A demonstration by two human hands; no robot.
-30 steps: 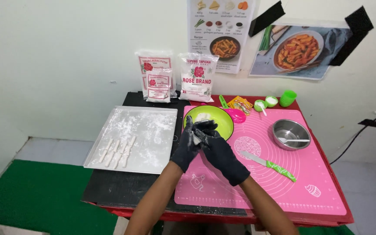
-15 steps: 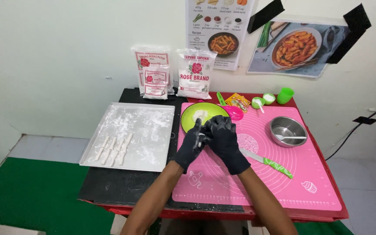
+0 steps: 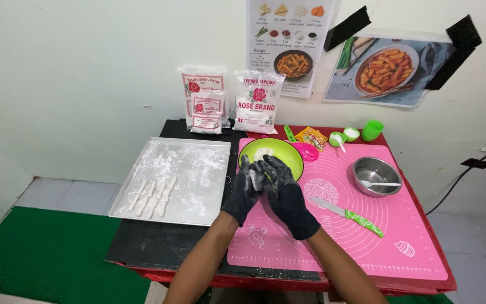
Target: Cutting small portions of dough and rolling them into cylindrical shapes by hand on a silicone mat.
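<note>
Item: 2 gloved hands working 1 piece of white dough, above the near edge of the green bowl (image 3: 271, 157).

Left hand (image 3: 243, 191): black glove, palm turned inward, fingers together and curled against the dough (image 3: 255, 179).

Right hand (image 3: 285, 194): black glove, fingers together and folded over the dough from the other side. Both palms press the piece between them; only a small white patch shows between the gloves.

Change over the last second: the hands stay pressed together in much the same place above the pink mat (image 3: 367, 225), their finger angles shifting slightly from picture to picture. The piece remains between the palms. Judgement: the dough is being rolled or squeezed into shape, and this piece is not yet set down.

Dough elsewhere: a white lump lies in the green bowl. About 7 short white sticks (image 3: 152, 197) lie in the near left part of the floured tray (image 3: 209, 152), well apart from the hands.

Surroundings:
- 1 knife (image 3: 349, 215) with green handle, on the mat, right of the hands.
- 1 steel bowl (image 3: 377, 175) with a spoon in it, further right.
- 3 flour bags (image 3: 232, 101) upright against the wall.
- 1 pink scoop (image 3: 309, 151) just behind the green bowl.
- 3 small green cups (image 3: 372, 130) at the back.
- 2 food posters (image 3: 389, 65) on the wall.
</note>
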